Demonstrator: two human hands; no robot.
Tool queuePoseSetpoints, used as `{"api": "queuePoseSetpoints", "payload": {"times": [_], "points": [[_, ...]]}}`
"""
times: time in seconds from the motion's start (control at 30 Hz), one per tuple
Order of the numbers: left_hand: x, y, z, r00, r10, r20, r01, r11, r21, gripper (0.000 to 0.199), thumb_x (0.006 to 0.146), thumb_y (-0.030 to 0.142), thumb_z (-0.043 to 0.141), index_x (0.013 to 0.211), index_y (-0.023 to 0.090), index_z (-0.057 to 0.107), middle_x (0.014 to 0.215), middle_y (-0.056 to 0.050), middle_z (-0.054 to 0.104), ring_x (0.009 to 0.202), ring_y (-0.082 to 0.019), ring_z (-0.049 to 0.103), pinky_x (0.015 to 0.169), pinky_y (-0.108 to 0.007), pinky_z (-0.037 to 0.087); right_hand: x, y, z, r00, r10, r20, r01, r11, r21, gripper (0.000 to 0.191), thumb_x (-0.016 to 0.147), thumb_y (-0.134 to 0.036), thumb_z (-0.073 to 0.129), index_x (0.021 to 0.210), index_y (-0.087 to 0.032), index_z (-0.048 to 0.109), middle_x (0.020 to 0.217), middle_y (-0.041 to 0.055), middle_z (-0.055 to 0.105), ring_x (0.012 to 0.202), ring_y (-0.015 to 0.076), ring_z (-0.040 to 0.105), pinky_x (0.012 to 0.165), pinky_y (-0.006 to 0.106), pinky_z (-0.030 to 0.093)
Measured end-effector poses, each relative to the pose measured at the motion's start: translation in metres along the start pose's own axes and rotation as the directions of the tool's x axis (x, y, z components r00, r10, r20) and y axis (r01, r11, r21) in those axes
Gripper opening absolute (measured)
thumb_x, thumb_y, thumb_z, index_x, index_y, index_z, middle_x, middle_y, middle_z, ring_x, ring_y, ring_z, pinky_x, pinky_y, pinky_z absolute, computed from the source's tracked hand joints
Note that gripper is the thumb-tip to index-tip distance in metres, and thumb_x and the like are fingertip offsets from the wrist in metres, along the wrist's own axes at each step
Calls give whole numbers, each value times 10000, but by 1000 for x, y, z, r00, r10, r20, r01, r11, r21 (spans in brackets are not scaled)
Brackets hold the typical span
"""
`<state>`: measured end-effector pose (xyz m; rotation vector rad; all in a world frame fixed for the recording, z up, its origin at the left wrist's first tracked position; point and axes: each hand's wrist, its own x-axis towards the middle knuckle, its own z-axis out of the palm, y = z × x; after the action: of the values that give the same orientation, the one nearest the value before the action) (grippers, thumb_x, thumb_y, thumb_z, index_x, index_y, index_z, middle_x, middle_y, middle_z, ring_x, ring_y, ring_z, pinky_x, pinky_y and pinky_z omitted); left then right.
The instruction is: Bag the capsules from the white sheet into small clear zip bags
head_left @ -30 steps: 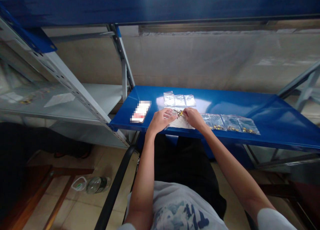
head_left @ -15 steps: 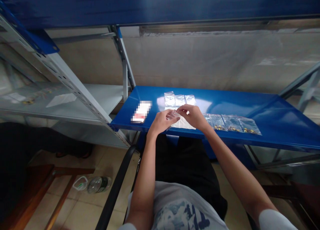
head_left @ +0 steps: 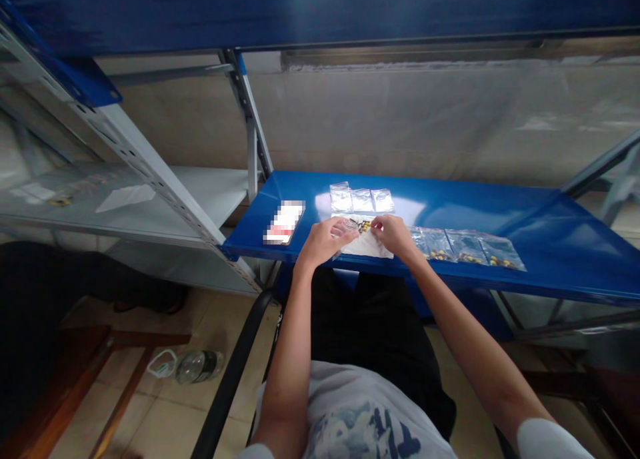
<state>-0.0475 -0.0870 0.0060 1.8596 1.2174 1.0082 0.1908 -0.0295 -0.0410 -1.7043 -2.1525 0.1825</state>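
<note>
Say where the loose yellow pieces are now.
In the head view, the loose yellow pieces lie on the white sheet between the left hand and the right hand, nearer the person than the shiny flat bags.

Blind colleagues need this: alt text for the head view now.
The left hand holds a clear bag; the right hand is beside yellow and dark bits on a white sheet, over a blue shelf. Bags of bits lie right, three flat bags behind, a phone left.

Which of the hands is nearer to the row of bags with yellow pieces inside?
Right. The right hand is just left of the row of bags; the left hand is farther left.
</note>
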Motion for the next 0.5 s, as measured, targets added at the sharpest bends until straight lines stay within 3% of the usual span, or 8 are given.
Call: {"api": "queuePoseSetpoints", "payload": {"times": [0.17,0.3,0.37,0.5], "points": [[-1,2,-2,1000,-4,2,4,1000,14,519,862,561,765,1193,164,720,1060,-108,803,959,-250,765,852,-340,594,0,-3,-4,1000,6,-16,-6,1000,12,221,902,-98,570,926,-146,784,974,155,780,945,261,693,851,313,462],[-1,2,-3,1000,-10,9,10,1000,9,525,868,569,757,1207,170,723,1099,-120,797,966,-254,764,844,-339,596,-2,-14,-19,996,15,-83,0,984,179,176,892,-148,597,879,-159,773,901,118,783,848,242,689,794,320,470],[-1,3,-2,1000,-11,19,11,1000,-16,522,872,564,756,1213,169,726,1132,-125,791,988,-254,762,854,-336,594,-4,-22,-30,995,-22,-95,53,941,335,147,890,-217,628,875,-169,766,856,88,777,799,222,675,759,315,475],[-2,9,-2,996,41,74,-37,998,-53,466,899,549,733,1176,173,745,1118,-106,795,1000,-243,757,861,-318,577,-11,-43,-51,980,-173,-97,196,761,618,197,893,-338,652,893,-172,757,851,67,764,793,203,661,751,316,499]]}}
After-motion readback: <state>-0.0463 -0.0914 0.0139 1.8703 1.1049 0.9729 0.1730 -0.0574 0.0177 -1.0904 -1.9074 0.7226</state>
